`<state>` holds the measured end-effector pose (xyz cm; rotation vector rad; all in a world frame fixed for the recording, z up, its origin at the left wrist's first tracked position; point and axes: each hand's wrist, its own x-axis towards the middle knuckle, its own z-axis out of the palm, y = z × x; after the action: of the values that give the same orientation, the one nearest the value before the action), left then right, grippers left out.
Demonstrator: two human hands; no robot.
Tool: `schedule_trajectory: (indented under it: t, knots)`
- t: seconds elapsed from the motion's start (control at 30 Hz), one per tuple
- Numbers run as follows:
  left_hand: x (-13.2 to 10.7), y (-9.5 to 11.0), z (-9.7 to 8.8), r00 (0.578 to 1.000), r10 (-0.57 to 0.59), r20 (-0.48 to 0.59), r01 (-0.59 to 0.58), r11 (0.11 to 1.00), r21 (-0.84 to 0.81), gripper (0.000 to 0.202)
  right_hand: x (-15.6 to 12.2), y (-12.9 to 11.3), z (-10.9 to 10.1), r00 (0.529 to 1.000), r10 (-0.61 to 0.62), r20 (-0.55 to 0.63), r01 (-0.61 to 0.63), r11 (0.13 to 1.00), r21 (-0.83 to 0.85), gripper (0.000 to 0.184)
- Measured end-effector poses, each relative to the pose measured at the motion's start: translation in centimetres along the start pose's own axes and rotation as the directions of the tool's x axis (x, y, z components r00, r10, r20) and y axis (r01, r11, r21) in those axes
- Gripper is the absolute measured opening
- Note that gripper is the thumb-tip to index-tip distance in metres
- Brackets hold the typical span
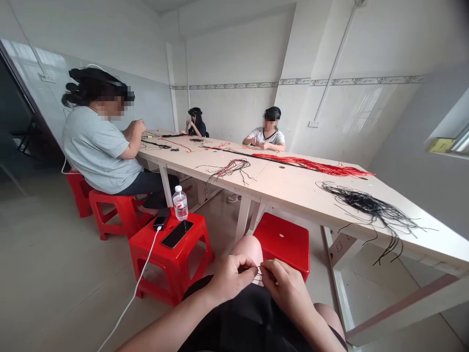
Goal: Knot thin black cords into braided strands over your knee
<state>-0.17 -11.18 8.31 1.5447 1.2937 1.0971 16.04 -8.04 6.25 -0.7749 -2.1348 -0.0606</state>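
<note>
My left hand [230, 276] and my right hand [284, 286] meet over my lap, both with fingers pinched together on a thin cord [258, 268] that barely shows between the fingertips. My bare knee [249, 247] is just behind them. A bundle of black cords [370, 208] lies on the near end of the long white table [293, 188], with strands hanging over its edge. A long bundle of red cords [315, 166] lies further along the table, and a small mixed red and black bundle [230, 168] sits near the front edge.
A red stool [172, 254] at my left carries a water bottle [180, 203], a phone [177, 233] and a power bank [161, 220] with a white cable. Another red stool [284, 242] stands under the table. Three other people sit at the table's far end.
</note>
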Motion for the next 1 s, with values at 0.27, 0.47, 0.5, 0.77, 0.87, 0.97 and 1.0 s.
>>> schedule_trajectory:
  t: [0.27,0.47,0.5,0.77,0.87,0.97,1.0]
  knots:
    - [1.2,-6.6,-2.0,0.962,-0.192,-0.195,0.216,0.970,0.109,0.011,-7.6,9.8,-4.7,0.943,0.313,0.112,-0.294,0.942,-0.160,0.024]
    - [1.9,-11.0,-1.7,0.924,-0.344,-0.170,0.367,0.921,0.132,0.010,-14.4,18.9,-10.5,0.651,0.738,0.178,-0.667,0.668,-0.331,0.038]
    - [2.0,-11.2,-1.4,0.924,-0.351,-0.155,0.373,0.916,0.147,0.009,-15.4,19.5,-10.4,0.610,0.767,0.198,-0.680,0.635,-0.367,0.039]
    - [2.1,-11.2,-1.5,0.923,-0.376,-0.075,0.383,0.898,0.215,0.009,-20.1,18.6,-2.3,0.556,0.687,0.467,-0.557,0.725,-0.404,0.033]
    - [1.6,-11.2,-1.8,0.923,-0.380,-0.063,0.384,0.895,0.225,0.012,-15.5,14.3,1.7,0.760,0.579,0.295,-0.527,0.815,-0.242,0.037]
    - [1.3,-11.4,-1.7,0.925,-0.377,-0.053,0.379,0.894,0.241,0.015,-9.4,8.4,6.9,0.898,0.402,0.178,-0.413,0.910,0.029,0.033]
    - [1.2,-11.5,-1.8,0.926,-0.376,-0.045,0.375,0.893,0.249,0.016,-7.8,6.5,8.7,0.930,0.327,0.169,-0.344,0.935,0.085,0.033]
